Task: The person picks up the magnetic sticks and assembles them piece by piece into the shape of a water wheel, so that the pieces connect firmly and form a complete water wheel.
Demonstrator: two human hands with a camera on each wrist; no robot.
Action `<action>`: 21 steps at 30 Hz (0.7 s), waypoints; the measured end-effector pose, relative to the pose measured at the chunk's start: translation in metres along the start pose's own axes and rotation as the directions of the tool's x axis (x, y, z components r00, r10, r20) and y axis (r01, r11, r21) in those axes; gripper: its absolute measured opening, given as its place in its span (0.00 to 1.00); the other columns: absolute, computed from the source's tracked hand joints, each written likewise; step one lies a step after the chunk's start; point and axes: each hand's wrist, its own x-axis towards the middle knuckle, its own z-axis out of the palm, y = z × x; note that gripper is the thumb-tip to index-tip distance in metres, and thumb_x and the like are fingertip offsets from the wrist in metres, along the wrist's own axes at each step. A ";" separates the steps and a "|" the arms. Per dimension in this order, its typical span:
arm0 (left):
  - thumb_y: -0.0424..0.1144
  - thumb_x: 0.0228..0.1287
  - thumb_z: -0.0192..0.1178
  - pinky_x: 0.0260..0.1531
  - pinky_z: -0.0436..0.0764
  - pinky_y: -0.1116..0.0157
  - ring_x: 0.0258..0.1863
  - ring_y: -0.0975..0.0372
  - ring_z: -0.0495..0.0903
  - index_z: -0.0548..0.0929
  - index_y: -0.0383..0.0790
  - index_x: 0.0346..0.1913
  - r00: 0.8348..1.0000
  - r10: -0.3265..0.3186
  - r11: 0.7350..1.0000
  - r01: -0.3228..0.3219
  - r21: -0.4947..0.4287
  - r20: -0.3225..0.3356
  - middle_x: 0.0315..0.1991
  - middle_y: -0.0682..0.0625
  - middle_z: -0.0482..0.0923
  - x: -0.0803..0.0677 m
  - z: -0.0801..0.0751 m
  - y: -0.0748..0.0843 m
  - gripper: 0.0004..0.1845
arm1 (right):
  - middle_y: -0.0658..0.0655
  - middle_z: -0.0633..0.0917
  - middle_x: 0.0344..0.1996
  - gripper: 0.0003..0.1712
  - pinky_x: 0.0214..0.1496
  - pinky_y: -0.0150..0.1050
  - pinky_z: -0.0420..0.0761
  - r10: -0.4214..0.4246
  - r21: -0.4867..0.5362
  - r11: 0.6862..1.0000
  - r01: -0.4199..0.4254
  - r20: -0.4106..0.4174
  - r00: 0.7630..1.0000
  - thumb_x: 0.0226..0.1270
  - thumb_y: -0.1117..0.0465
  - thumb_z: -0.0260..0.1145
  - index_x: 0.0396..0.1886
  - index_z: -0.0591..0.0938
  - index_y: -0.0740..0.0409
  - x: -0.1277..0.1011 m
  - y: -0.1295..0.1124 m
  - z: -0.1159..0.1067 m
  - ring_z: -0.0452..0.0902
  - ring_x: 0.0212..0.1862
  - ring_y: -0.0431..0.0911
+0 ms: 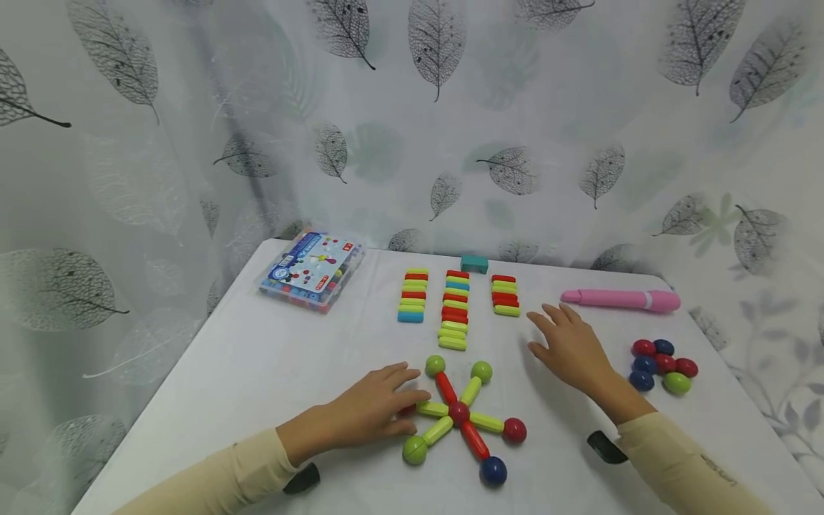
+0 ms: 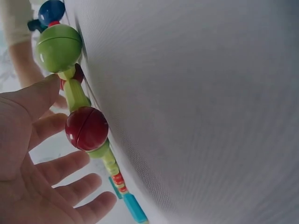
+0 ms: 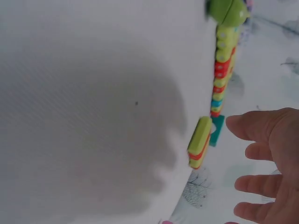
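Observation:
A star of rods and balls lies on the table, built round a red center ball (image 1: 459,413). Green, red and blue balls cap its rods; a green ball (image 1: 415,450) and a blue ball (image 1: 493,472) are nearest the front. My left hand (image 1: 360,411), fingers spread and holding nothing, reaches to the star's left side, partly covering a red end ball (image 2: 87,129). In the left wrist view its thumb is beside a green ball (image 2: 59,48). To the right, my right hand (image 1: 573,350) hovers over the table with loose fingers, near a short row of red and yellow-green rods (image 1: 505,295).
Two longer rows of rods, a left row (image 1: 413,295) and a middle row (image 1: 455,310), lie beyond the star, before a teal block (image 1: 474,264). A lidded box of pieces (image 1: 312,268) is back left. Rightward are a pink pen-like object (image 1: 620,300) and several loose balls (image 1: 665,363).

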 end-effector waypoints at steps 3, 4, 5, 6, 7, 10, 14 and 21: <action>0.54 0.69 0.66 0.70 0.70 0.47 0.75 0.49 0.63 0.75 0.61 0.69 1.000 -0.001 1.000 0.001 0.018 0.006 0.74 0.49 0.68 -0.002 0.000 0.000 0.27 | 0.73 0.74 0.67 0.34 0.65 0.72 0.68 0.006 -0.060 0.998 -0.005 0.021 1.000 0.63 0.56 0.75 0.68 0.77 0.62 0.015 -0.001 0.005 0.63 0.70 0.73; 0.54 0.68 0.66 0.70 0.70 0.47 0.75 0.49 0.64 0.75 0.61 0.69 1.000 -0.001 1.000 0.001 0.024 0.006 0.74 0.49 0.68 -0.002 0.000 0.000 0.27 | 0.73 0.75 0.66 0.34 0.65 0.71 0.69 0.008 -0.077 0.997 -0.005 0.030 1.000 0.64 0.56 0.75 0.68 0.77 0.62 0.019 -0.001 0.006 0.64 0.70 0.72; 0.54 0.68 0.66 0.70 0.70 0.47 0.75 0.49 0.64 0.75 0.61 0.69 1.000 -0.002 1.000 0.002 0.027 0.007 0.74 0.49 0.68 -0.003 0.000 0.000 0.27 | 0.73 0.75 0.66 0.34 0.65 0.71 0.69 0.008 -0.095 0.995 -0.004 0.040 0.999 0.64 0.56 0.74 0.68 0.76 0.62 0.023 -0.002 0.008 0.64 0.70 0.72; 0.54 0.69 0.66 0.70 0.70 0.47 0.75 0.49 0.64 0.76 0.61 0.69 1.000 -0.001 1.000 0.001 0.029 0.006 0.74 0.49 0.68 -0.003 0.001 -0.001 0.27 | 0.72 0.75 0.66 0.35 0.65 0.71 0.69 0.008 -0.112 0.994 -0.003 0.048 0.999 0.64 0.56 0.74 0.68 0.76 0.62 0.027 -0.003 0.010 0.65 0.70 0.71; 0.54 0.69 0.65 0.70 0.70 0.47 0.75 0.49 0.64 0.76 0.61 0.68 1.000 -0.002 1.000 0.001 0.029 0.008 0.74 0.49 0.69 -0.004 0.001 -0.001 0.26 | 0.72 0.75 0.66 0.35 0.65 0.70 0.70 0.007 -0.128 0.992 0.001 0.055 0.998 0.64 0.56 0.74 0.68 0.76 0.62 0.030 -0.003 0.012 0.65 0.69 0.71; 0.54 0.69 0.65 0.70 0.70 0.47 0.75 0.48 0.64 0.77 0.60 0.67 1.000 0.003 1.000 -0.003 0.030 0.009 0.73 0.49 0.69 -0.005 0.001 -0.001 0.25 | 0.72 0.76 0.65 0.34 0.64 0.70 0.72 -0.007 -0.157 0.987 0.018 0.070 0.998 0.63 0.56 0.75 0.67 0.77 0.61 0.039 -0.004 0.018 0.66 0.68 0.70; 0.54 0.69 0.65 0.70 0.71 0.48 0.75 0.48 0.64 0.77 0.60 0.67 1.000 0.012 0.999 -0.013 0.034 0.009 0.73 0.49 0.70 -0.006 0.002 -0.001 0.25 | 0.71 0.78 0.62 0.30 0.61 0.67 0.76 -0.020 -0.167 0.985 0.031 0.071 0.997 0.63 0.57 0.75 0.64 0.80 0.61 0.049 -0.005 0.024 0.70 0.65 0.69; 0.54 0.70 0.64 0.70 0.70 0.48 0.75 0.48 0.64 0.77 0.59 0.68 1.000 0.026 0.999 -0.026 0.042 -0.004 0.73 0.49 0.70 -0.007 0.001 -0.002 0.25 | 0.65 0.82 0.46 0.22 0.48 0.55 0.86 -0.053 -0.154 0.986 0.059 0.043 0.998 0.62 0.60 0.75 0.55 0.85 0.60 0.065 -0.007 0.026 0.77 0.50 0.61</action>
